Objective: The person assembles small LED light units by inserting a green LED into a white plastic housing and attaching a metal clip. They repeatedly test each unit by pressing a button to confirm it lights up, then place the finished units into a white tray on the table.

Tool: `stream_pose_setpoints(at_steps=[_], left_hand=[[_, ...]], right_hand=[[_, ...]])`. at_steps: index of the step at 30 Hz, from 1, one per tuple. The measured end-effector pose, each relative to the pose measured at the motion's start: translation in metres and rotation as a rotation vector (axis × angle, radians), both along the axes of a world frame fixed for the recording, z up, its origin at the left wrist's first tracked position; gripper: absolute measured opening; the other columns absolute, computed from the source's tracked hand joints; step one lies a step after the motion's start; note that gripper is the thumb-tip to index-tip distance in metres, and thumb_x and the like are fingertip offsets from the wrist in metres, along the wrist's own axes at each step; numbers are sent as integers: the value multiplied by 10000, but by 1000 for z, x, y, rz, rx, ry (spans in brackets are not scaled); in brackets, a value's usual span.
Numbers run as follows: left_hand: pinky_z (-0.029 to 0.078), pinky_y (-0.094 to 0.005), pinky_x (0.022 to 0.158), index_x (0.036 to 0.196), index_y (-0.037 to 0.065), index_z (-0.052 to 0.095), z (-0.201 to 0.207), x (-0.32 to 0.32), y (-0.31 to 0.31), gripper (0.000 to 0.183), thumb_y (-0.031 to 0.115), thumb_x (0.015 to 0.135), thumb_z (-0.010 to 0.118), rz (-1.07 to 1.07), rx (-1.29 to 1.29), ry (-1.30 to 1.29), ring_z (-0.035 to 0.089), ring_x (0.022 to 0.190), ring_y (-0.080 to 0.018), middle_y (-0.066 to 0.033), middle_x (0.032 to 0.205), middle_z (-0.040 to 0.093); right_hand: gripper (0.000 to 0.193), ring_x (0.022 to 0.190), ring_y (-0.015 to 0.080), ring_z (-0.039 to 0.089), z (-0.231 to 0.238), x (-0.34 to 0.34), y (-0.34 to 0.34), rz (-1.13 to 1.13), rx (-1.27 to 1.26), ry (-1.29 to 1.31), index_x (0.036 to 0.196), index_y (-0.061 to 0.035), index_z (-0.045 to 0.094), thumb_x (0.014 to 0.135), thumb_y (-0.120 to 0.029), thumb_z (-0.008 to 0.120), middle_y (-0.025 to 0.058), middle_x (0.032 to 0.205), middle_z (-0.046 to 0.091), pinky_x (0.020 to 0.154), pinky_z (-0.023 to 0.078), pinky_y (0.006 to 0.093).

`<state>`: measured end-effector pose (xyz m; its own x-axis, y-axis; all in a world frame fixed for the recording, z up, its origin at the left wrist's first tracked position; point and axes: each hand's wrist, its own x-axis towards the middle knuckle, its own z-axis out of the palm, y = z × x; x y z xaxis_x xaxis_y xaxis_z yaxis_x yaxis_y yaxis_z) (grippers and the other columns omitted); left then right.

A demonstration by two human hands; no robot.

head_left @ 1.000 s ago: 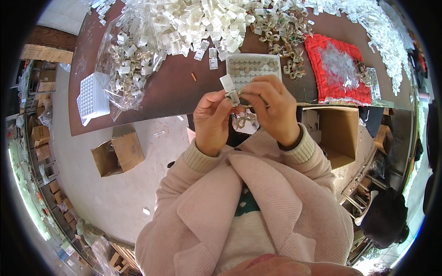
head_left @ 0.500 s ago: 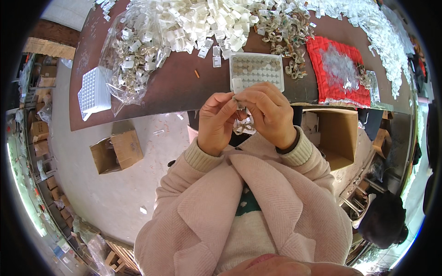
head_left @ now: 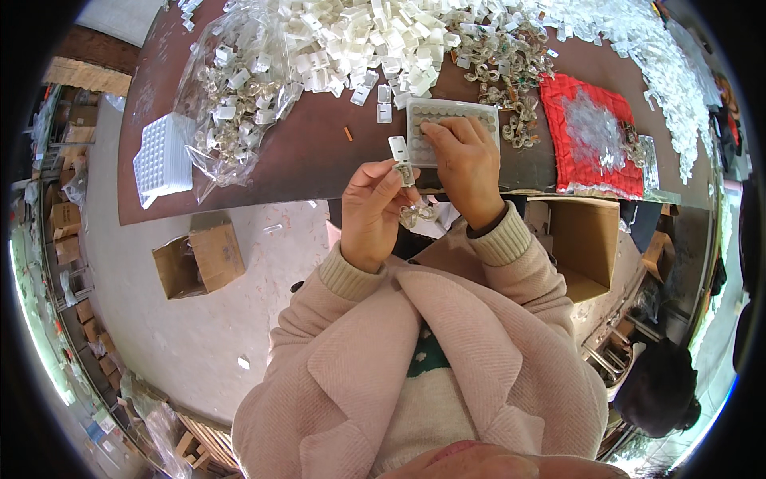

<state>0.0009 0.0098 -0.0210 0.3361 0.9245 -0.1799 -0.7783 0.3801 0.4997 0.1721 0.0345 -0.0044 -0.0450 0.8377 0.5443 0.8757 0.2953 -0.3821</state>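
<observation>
My left hand (head_left: pixel 372 214) pinches a small white plastic case (head_left: pixel 400 152) near the table's front edge. Its flap stands up, and a looped clear wire (head_left: pixel 416 212) hangs below it. To its right, my right hand (head_left: pixel 466 166) reaches over a clear shallow tray (head_left: pixel 491 128) holding rows of small round grey discs, like button cells. The thumb and fingers of that hand close together at the discs; whether they grip one is hidden.
A big heap of white plastic cases (head_left: pixel 375 48) covers the table's back. Bundled looped wires (head_left: pixel 515 72) lie beside it, and a clear bag (head_left: pixel 231 96) of wired cases sits left. White stacked trays (head_left: pixel 163 156), a red cloth (head_left: pixel 590 136) and a cardboard box (head_left: pixel 199 259) are also around.
My hands have parted. The right one has moved forward onto the tray, while the left stays nearly in place with the white case, now more plainly in sight.
</observation>
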Motion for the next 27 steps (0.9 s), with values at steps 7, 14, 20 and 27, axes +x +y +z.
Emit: stream_pose_setpoints(at_steps=[7,14,20,27], left_hand=[[591,-329,732,1119,37,630,2,0,-1,141,32,978,618,44,-7,15,701,794,-218,-129,993,716],[576,-312,750,1108,47,632,0,-6,-6,121,91,998,607,-60,64,-20,695,817,-197,-109,991,703],[594,-297,738,1106,48,666,3,-3,-14,135,80,978,636,1,-16,-33,707,819,-164,-85,992,725],[542,-279,677,1108,47,664,12,1,-15,151,94,964,659,-75,30,-113,665,797,-175,-119,994,723]], right_hand=[[167,744,282,634,27,-12,-23,196,-4,432,939,-56,708,784,4,722,76,843,691,671,512,387],[166,774,278,648,42,-13,-36,286,-101,429,921,-53,717,766,4,733,75,847,697,708,508,370],[237,810,292,649,43,-14,-50,350,-7,386,1012,-45,738,776,-32,749,101,975,685,762,509,380],[215,857,169,672,43,-14,-55,237,-205,848,1097,-11,728,895,-81,708,91,988,707,712,534,299]])
